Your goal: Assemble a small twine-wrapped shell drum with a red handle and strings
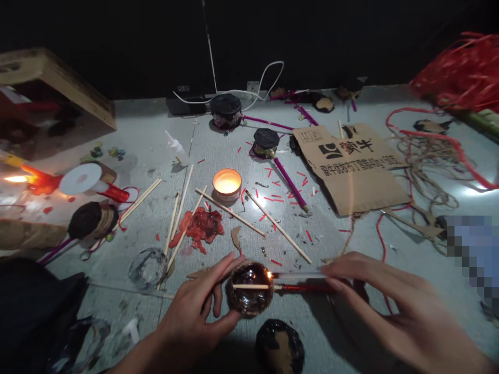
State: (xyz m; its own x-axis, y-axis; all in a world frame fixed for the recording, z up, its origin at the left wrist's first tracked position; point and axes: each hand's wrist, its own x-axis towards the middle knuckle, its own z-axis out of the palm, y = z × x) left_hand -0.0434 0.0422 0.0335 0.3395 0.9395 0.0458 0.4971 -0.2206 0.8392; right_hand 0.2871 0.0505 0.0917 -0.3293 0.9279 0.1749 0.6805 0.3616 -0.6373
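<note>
My left hand [208, 298] is closed around the rim of a round, twine-wrapped drum frame [233, 301]. A pale wooden stick [249, 286] crosses its dark, shiny inside. A dark red handle [307, 288] extends from the frame to the right. My right hand [385, 301] pinches a translucent glue stick [298, 275]; a small flame glows at its tip, by the frame's right rim. Whether my right fingers also touch the handle, I cannot tell. Below the frame lies a black-edged round piece [279, 345] with bare brown cardboard in its middle.
A lit candle [227, 184] burns beyond my hands, near melted red wax [202, 228] and loose wooden sticks [278, 226]. Finished-looking black drums [265, 143] lie farther back. Cut cardboard [351, 171] and tangled twine [424, 161] are at right. Another flame [17, 178] burns far left.
</note>
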